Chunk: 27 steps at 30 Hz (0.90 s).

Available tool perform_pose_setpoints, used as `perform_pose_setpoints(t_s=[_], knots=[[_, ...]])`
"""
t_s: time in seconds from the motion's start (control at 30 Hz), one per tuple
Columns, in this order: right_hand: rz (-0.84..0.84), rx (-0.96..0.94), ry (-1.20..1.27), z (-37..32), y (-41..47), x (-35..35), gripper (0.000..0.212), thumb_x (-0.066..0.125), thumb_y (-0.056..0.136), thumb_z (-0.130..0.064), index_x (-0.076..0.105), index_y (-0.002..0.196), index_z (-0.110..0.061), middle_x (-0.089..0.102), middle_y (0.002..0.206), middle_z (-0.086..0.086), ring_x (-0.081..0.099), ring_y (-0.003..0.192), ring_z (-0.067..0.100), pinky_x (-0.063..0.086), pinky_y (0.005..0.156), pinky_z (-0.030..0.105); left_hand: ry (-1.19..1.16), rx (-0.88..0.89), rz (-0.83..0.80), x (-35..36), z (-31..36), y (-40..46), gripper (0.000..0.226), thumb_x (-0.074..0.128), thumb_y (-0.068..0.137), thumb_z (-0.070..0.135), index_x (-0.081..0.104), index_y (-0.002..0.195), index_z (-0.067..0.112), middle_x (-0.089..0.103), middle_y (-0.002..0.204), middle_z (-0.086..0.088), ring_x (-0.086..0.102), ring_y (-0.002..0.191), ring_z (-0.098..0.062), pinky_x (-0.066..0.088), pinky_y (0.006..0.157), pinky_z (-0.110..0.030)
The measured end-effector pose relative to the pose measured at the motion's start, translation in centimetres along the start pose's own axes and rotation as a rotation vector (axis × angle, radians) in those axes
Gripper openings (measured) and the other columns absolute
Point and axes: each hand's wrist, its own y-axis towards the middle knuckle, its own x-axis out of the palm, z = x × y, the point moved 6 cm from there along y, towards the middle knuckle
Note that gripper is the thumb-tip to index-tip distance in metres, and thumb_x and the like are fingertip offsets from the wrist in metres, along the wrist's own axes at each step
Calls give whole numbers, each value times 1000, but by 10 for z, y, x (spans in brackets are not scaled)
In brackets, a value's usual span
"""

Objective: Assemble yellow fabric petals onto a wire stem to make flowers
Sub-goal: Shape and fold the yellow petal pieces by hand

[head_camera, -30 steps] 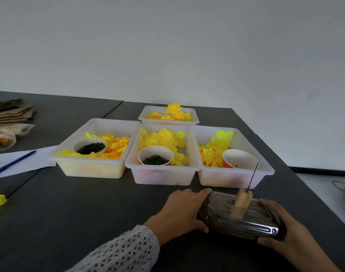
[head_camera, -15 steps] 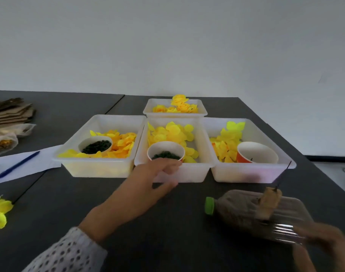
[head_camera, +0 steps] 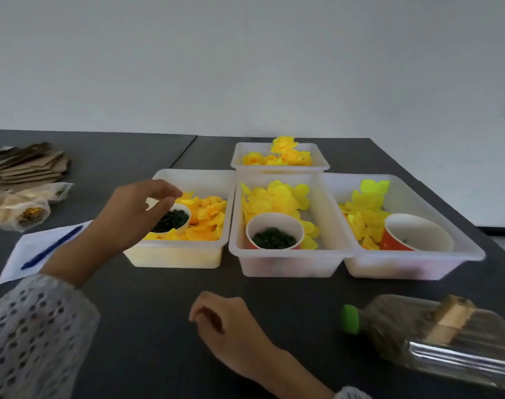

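Three white bins stand in a row. The left bin holds orange-yellow petals and a cup of dark green bits. My left hand hovers over that cup with fingers loosely curved, holding nothing. The middle bin has pale yellow petals and a red cup of green bits. Bright yellow petals and an orange cup fill the right bin. My right hand rests loosely curled on the dark table, empty.
A plastic bottle with a green cap lies on its side at the front right, a wooden block on top. A fourth bin with finished flowers stands behind. Paper with a blue pen, bags and cardboard lie left.
My left hand moved from the middle bin's front over to the cup in the left bin. My right hand let go of the bottle and came to the table's middle.
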Motion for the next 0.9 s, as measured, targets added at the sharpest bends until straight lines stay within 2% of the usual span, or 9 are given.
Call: perform_pose_setpoints(t_s=[0.07,0.2,0.33,0.43,0.53,0.63,0.73,0.83,0.9], knots=[[77,104,119,11,12,2,19,51,95,-16,57,87,-32,59,74,-13,58,63,7,50,61,25,63,-7,-41,4,-19,21,19,56,96,14,72,106,20,71,106,4,61,94,-9,42,82,-27],[124,218,279,30,18,3,24,48,92,-5,59,78,-21,54,62,-6,50,54,5,41,55,22,167,-36,-146,22,-49,69,21,53,98,14,72,105,15,70,108,-2,60,93,-14,38,81,-22],[78,278,355,39,24,2,21,48,92,-2,60,78,-11,53,55,-7,50,52,2,40,55,19,264,-59,-258,44,-61,107,26,47,99,12,70,111,15,68,117,-5,61,104,-22,46,90,-30],[9,298,352,39,27,5,20,50,92,-2,60,78,-12,57,59,-11,53,56,-1,40,59,15,334,-98,-356,66,-66,123,21,55,94,15,73,102,20,69,115,2,61,108,-19,45,99,-35],[-27,324,361,40,31,4,18,52,93,-4,61,79,-12,59,61,-11,53,57,-1,40,62,15,322,-212,-576,99,-77,124,6,69,85,30,73,90,29,68,109,7,59,104,-15,48,96,-36],[-45,333,355,40,33,4,19,53,93,-5,60,77,-13,60,60,-16,55,59,-4,38,64,11,484,-262,-746,127,-88,119,26,75,75,41,67,100,39,61,116,8,53,112,-19,45,93,-40],[-26,342,348,42,35,4,19,53,93,-5,61,76,-12,58,58,-17,54,59,-5,36,64,10,624,-258,-712,140,-97,120,55,73,74,41,52,125,47,50,131,-1,34,129,-35,32,105,-55],[-42,361,338,41,38,4,21,54,93,-7,59,75,-15,60,61,-19,55,60,-6,35,64,9,644,-190,-637,146,-95,128,55,68,81,38,48,132,40,50,134,-5,30,132,-36,21,109,-58],[-45,383,320,43,39,4,22,54,94,-8,59,74,-17,59,61,-16,55,61,-5,36,64,10,613,-215,-655,147,-96,133,47,64,86,32,51,131,39,54,133,-1,39,129,-30,25,112,-55]])
